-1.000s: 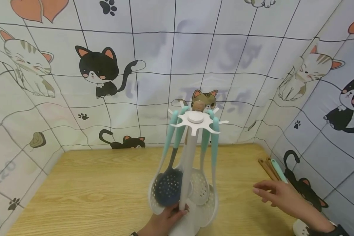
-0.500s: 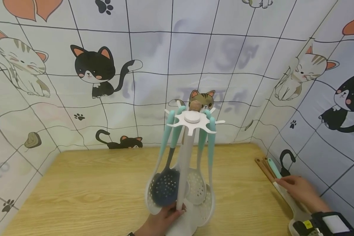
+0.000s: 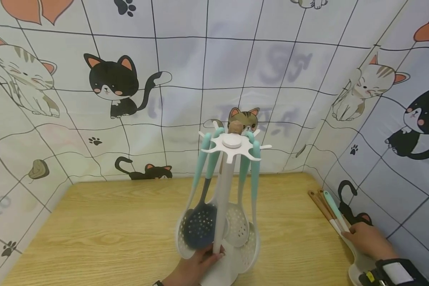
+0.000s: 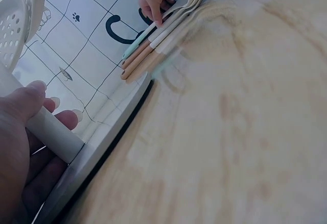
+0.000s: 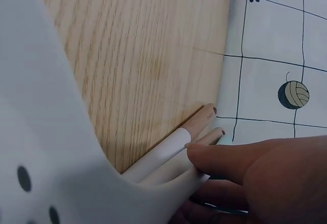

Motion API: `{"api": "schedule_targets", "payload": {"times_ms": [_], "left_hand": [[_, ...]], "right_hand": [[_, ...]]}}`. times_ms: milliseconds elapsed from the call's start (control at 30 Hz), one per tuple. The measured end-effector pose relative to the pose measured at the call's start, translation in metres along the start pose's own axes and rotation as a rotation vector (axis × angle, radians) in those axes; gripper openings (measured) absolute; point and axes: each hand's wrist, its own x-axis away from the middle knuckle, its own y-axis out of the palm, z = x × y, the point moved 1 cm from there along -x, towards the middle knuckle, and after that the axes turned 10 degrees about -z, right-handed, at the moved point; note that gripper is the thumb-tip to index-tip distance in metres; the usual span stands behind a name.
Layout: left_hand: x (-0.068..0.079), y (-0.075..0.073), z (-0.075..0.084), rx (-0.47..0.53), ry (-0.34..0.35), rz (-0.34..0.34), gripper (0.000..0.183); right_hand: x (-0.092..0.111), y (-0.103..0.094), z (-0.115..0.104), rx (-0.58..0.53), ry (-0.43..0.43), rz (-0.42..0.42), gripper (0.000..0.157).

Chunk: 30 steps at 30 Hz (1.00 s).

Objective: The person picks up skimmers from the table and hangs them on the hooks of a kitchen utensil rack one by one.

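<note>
My left hand (image 3: 196, 266) grips the white post (image 3: 222, 210) of a utensil rack low down, close to its base. From the rack's hooked top (image 3: 232, 143) hang several mint-handled utensils, among them a dark slotted spoon (image 3: 200, 227) and a white slotted spoon (image 3: 237, 225). Over by the right wall, my right hand (image 3: 371, 240) pinches the white shaft of a slotted spatula with a mint handle (image 3: 332, 204). In the right wrist view, thumb and fingers close round that shaft, and its holed white head (image 5: 46, 132) fills the left side.
Beside the spatula lie utensils with wooden handles (image 3: 318, 203), against the right wall. The wood-grain table (image 3: 121, 222) meets cat-patterned walls (image 3: 186, 79) at the back and both sides. A white rack base (image 4: 117, 122) rests on the table.
My right hand has moved right and down from above the table onto the mint-handled slotted spatula, taking hold of its shaft. My left hand stays on the post.
</note>
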Motion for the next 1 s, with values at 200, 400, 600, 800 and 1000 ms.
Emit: {"api": "schedule_targets", "payload": {"times_ms": [200, 400, 600, 800, 1000], "left_hand": [[0.000, 0.000, -0.003, 0.037, -0.009, -0.008, 0.021], [0.001, 0.001, -0.005, 0.049, -0.006, -0.011, 0.022], [0.000, 0.001, -0.004, 0.047, 0.016, 0.011, 0.021], [-0.001, 0.000, -0.002, 0.046, -0.004, -0.003, 0.019], [0.000, 0.000, -0.002, 0.042, -0.021, -0.027, 0.019]], "right_hand": [[-0.004, 0.002, 0.004, 0.031, -0.024, 0.036, 0.042], [-0.001, 0.002, 0.005, -0.033, 0.037, 0.051, 0.050], [0.007, 0.000, -0.002, -0.088, 0.068, 0.080, 0.044], [0.017, -0.006, -0.018, -0.109, 0.064, 0.125, 0.046], [0.036, -0.011, -0.037, -0.172, -0.118, 0.165, 0.036]]}}
